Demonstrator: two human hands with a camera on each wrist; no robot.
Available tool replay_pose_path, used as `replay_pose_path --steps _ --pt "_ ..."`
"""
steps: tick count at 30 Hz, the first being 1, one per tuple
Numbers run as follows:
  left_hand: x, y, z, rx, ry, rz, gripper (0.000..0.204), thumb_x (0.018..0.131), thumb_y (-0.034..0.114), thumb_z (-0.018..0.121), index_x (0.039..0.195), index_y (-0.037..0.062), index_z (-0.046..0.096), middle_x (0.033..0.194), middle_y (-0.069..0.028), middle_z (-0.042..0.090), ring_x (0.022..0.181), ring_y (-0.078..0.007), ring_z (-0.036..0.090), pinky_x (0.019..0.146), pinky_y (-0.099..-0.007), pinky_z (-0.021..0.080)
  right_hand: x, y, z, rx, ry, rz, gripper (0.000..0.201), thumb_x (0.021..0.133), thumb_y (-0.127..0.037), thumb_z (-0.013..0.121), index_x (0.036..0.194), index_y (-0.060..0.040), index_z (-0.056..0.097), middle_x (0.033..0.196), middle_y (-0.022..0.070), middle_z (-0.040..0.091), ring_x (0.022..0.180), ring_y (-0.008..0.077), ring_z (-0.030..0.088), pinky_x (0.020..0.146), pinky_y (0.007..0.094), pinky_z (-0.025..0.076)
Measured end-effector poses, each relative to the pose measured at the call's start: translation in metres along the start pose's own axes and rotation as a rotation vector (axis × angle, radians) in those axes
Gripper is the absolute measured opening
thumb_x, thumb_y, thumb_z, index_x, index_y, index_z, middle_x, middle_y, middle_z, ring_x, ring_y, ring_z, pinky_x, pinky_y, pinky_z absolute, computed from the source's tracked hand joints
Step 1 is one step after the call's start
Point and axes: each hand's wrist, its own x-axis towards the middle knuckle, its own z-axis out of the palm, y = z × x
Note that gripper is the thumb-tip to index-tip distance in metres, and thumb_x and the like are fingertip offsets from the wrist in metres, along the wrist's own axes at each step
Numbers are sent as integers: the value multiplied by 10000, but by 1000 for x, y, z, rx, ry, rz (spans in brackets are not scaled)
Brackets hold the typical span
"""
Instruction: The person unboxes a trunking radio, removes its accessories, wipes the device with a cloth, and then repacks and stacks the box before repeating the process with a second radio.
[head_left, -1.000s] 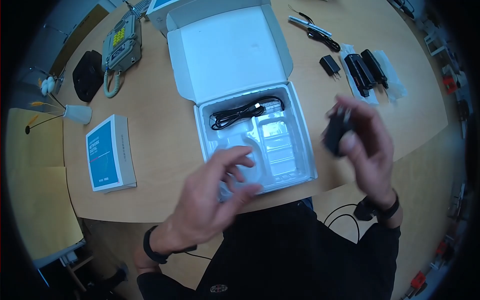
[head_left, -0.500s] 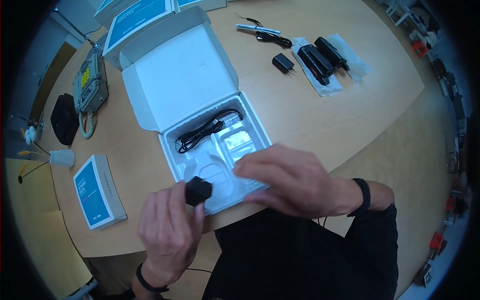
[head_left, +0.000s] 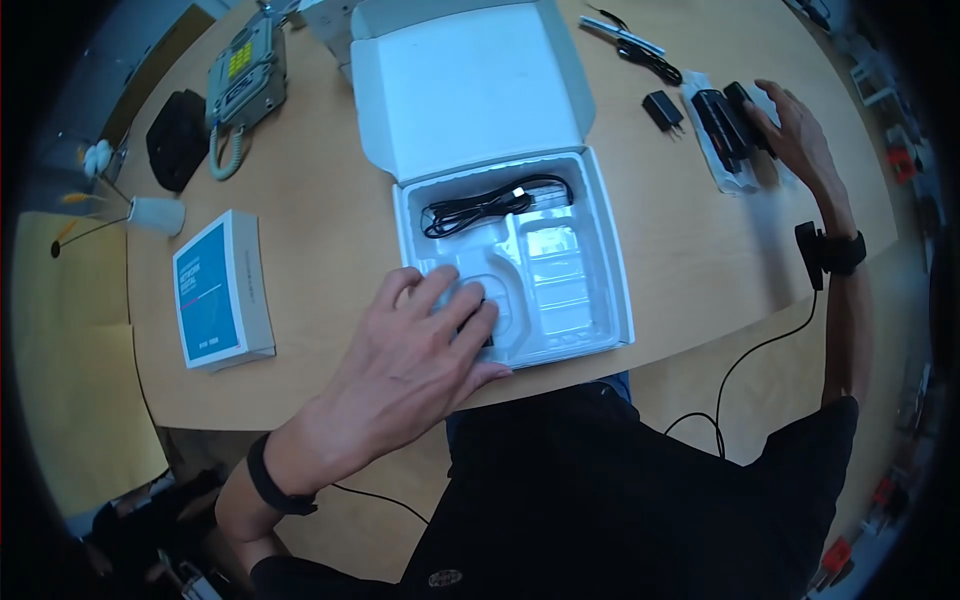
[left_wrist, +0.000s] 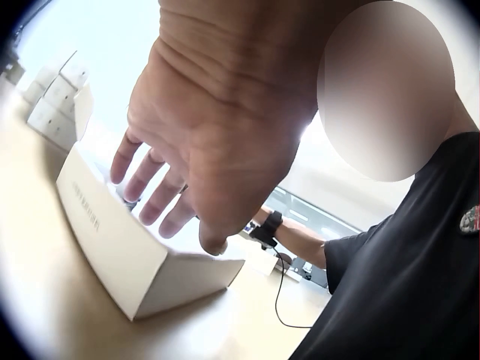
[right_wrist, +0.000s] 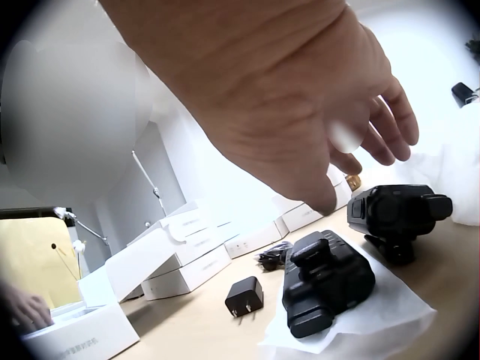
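Observation:
My left hand (head_left: 415,325) rests over the front left recess of the white tray (head_left: 563,235) in the open box (head_left: 624,318), fingers spread downward. A bit of the black plug adapter (head_left: 488,340) shows between its fingers; the rest is hidden. In the left wrist view the fingers (left_wrist: 154,201) reach down past the box wall. Far to the right, my right hand (head_left: 800,130) is over the right one of two black handheld radios (head_left: 737,98), fingers apart. In the right wrist view the hand stands just above that radio (right_wrist: 394,214), beside the other radio (right_wrist: 330,277).
A coiled black cable (head_left: 480,210) lies in the tray's back recess. Beside the radios are a second black adapter (head_left: 662,110), a coiled cord (head_left: 648,62) and white wrapping (head_left: 738,182). Left stand a blue-and-white box (head_left: 208,295), a telephone (head_left: 245,85) and a vase (head_left: 158,214).
The adapter passed from my right hand to my left, which has lowered it into the tray's front left recess. My right hand has moved away to the radios at the far right.

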Motion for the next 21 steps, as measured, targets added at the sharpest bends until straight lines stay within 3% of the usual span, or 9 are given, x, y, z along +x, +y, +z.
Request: replay_pose_path --steps 3,5,6,7,9,10,16,18,21 --pt "-12 7 25 -38 44 -55 515 903 400 704 1266 42 631 1202 -121 617 1157 -294 566 1024 -468 408 6 12 10 -29 -43 -31 587 979 -452 636 1402 -51 567 1326 262 628 1187 425 628 1014 455 501" --pt "-15 10 31 -55 124 -85 520 904 404 701 1273 45 633 1206 -119 617 1162 -300 566 1039 -479 397 2 7 3 -292 199 13 640 954 -496 657 1380 -25 585 1344 287 611 1198 440 618 1028 468 493" --pt "-16 10 33 -77 180 -104 510 902 387 706 1279 50 637 1214 -121 617 1162 -297 566 1040 -478 398 8 11 0 -132 28 127 707 924 -515 690 1380 14 578 1349 279 615 1220 409 618 1031 456 498" --pt "-17 11 33 -99 236 -126 502 901 371 711 1286 56 642 1222 -123 616 1163 -295 567 1040 -477 400 10 21 4 -130 27 125 707 924 -515 690 1380 14 578 1349 279 615 1220 409 618 1031 456 498" --pt "-26 11 31 -135 281 -144 481 895 344 719 1273 56 646 1207 -124 619 1156 -288 567 1027 -466 406 16 32 5 553 -404 302 741 916 -486 708 1415 35 539 1323 248 636 1232 346 623 1052 423 492" --pt "-27 11 29 -173 325 -162 460 890 317 726 1260 56 649 1192 -125 622 1150 -281 567 1015 -454 412 17 38 5 583 -424 292 742 925 -431 699 1456 44 492 1287 218 655 1200 305 639 1054 407 487" --pt "0 -1 0 78 -20 -27 331 844 242 754 1104 58 665 980 -79 582 975 -255 554 873 -397 431 15 38 27 287 -322 136 620 907 -295 667 1409 43 528 1279 258 652 1147 361 660 1027 415 493" --pt "7 -8 7 62 -12 -11 304 837 239 757 1062 59 660 961 -76 570 955 -250 550 860 -392 428 14 45 35 226 -284 116 606 902 -282 669 1397 42 535 1272 269 651 1150 376 658 1023 418 493" --pt "10 -10 15 32 49 -8 277 833 243 758 1002 55 643 940 -73 556 929 -243 543 849 -385 427 11 50 37 388 -166 150 570 923 -301 665 1370 36 558 1140 208 684 1024 297 677 920 384 517"
